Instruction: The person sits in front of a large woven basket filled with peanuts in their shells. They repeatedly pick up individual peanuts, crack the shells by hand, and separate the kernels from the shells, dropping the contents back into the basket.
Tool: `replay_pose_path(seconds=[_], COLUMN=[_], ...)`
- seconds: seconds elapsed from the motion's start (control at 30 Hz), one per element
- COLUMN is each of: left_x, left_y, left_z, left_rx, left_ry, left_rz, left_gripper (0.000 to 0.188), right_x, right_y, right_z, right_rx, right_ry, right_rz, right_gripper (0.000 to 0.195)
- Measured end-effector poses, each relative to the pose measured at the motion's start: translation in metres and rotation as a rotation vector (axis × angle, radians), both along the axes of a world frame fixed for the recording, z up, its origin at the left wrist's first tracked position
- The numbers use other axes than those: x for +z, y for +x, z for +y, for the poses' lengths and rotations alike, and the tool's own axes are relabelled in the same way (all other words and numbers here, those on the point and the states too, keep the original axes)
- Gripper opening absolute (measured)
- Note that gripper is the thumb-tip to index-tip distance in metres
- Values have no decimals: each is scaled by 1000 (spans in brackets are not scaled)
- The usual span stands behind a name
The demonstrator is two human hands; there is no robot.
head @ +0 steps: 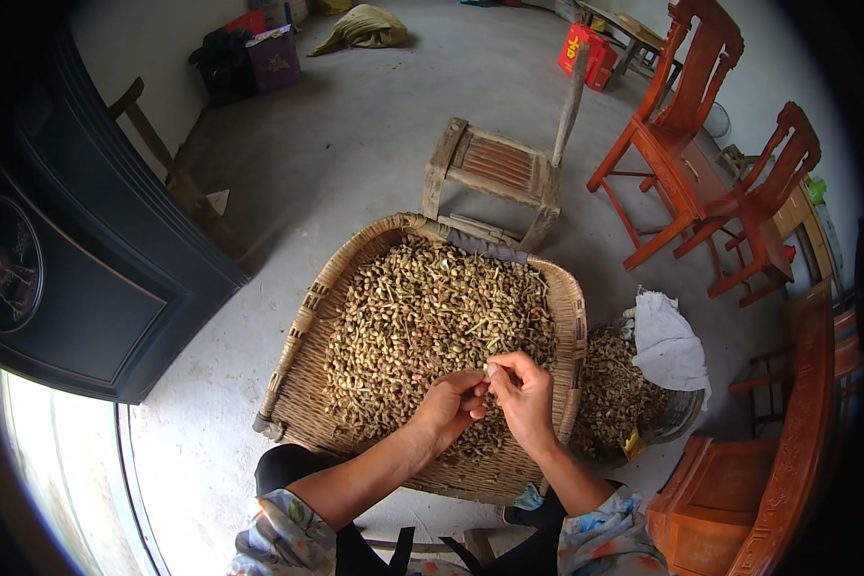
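A woven winnowing basket (304, 338) lies before me, heaped with small, pale brown dried pods or seeds (432, 317) mixed with bits of stalk. Over the lower right of the heap, my left hand (452, 407) and my right hand (524, 392) meet at the fingertips. Between the right thumb and forefinger is a small pale piece (487, 366), too small to name; the left fingertips are close against it. Whether the left fingers hold anything of their own is hidden.
Right of the basket stands a round container (680, 421) of darker dried matter with a white cloth (668, 342) over its edge. A small wooden chair (500, 162) is just beyond the basket. Red-brown carved chairs (691, 169) stand at right, a dark panelled door (79, 288) at left.
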State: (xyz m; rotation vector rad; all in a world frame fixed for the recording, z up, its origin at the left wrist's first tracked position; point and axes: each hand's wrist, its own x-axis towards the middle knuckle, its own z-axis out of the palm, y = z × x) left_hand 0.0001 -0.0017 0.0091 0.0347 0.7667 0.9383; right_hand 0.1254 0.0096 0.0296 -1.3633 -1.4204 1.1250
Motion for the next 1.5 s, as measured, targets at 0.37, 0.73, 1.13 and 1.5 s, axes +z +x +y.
replay_pose_path(seconds=[0.37, 0.73, 1.13, 1.5], left_x=[0, -5, -2, 10], left_y=[2, 7, -5, -7], left_z=[0, -16, -5, 1], left_rx=[-37, 163, 144, 5], left_ry=[-4, -81, 46, 334], left_rz=[66, 231, 505, 421], left_gripper=[32, 14, 23, 12], right_x=[-5, -48, -10, 9], right_y=[7, -13, -3, 22], right_z=[3, 44, 19, 16], right_rx=[194, 284, 263, 233], right_ry=[-99, 324, 171, -86], right_rz=[-61, -500, -311, 149], right_gripper=[15, 13, 11, 14])
